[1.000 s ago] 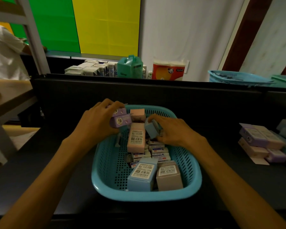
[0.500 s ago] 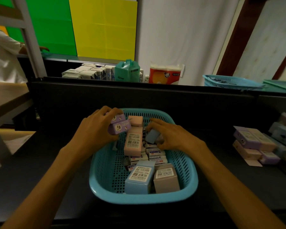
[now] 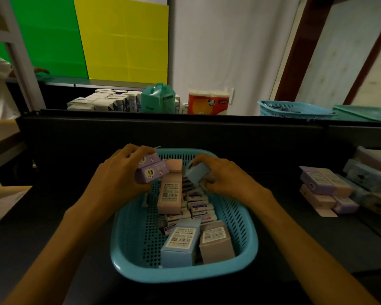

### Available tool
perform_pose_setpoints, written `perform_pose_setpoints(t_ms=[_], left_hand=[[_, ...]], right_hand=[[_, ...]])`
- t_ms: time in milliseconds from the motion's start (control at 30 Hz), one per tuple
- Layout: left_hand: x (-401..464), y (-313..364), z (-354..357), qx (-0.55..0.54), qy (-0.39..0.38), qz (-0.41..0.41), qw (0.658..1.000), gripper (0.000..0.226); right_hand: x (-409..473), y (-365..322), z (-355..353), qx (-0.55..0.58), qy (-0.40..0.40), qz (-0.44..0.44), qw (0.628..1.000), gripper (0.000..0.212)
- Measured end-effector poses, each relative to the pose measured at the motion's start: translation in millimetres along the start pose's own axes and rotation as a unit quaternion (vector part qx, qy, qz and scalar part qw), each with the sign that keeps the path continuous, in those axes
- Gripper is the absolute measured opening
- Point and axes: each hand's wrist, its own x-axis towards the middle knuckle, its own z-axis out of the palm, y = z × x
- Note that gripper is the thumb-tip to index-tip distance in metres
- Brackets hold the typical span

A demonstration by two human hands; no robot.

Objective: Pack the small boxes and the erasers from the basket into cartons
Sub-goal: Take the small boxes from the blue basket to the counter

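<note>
Fingers of left hand (image 3: 117,179) curl round two purple boxes (image 3: 151,167), stacked, held over basket (image 3: 180,275) rim at 10 o'clock. Right hand (image 3: 227,179) pinches a blue box (image 3: 197,172) w/ thumb and fingertips at 1 o'clock, just above the pile; lower fingers prob. touch erasers (image 3: 198,211) beneath, view too dim to be sure. Pink box (image 3: 171,191) lies btwn the hands, tilted. Blue carton (image 3: 180,243) and grey carton (image 3: 216,243) stand at 6 o'clock inside the basket. More boxes (image 3: 326,188) stacked on table (image 3: 42,238) at 3 o'clock, well apart.
</note>
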Motion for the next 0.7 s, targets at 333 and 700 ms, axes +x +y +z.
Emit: perform_pose_setpoints(t_ms=[333, 700], left_hand=[[-0.2, 43.9, -17.4, -0.043, 0.021, 0.052, 0.997, 0.080], [8.2, 157.0, -11.2, -0.073, 0.009, 0.139, 0.988, 0.077]], right_hand=[[-54.7, -1.0, -51.5, 0.114, 0.121, 0.038, 0.985, 0.056], [-158.3, 79.1, -85.0, 0.060, 0.179, 0.116, 0.975, 0.056]])
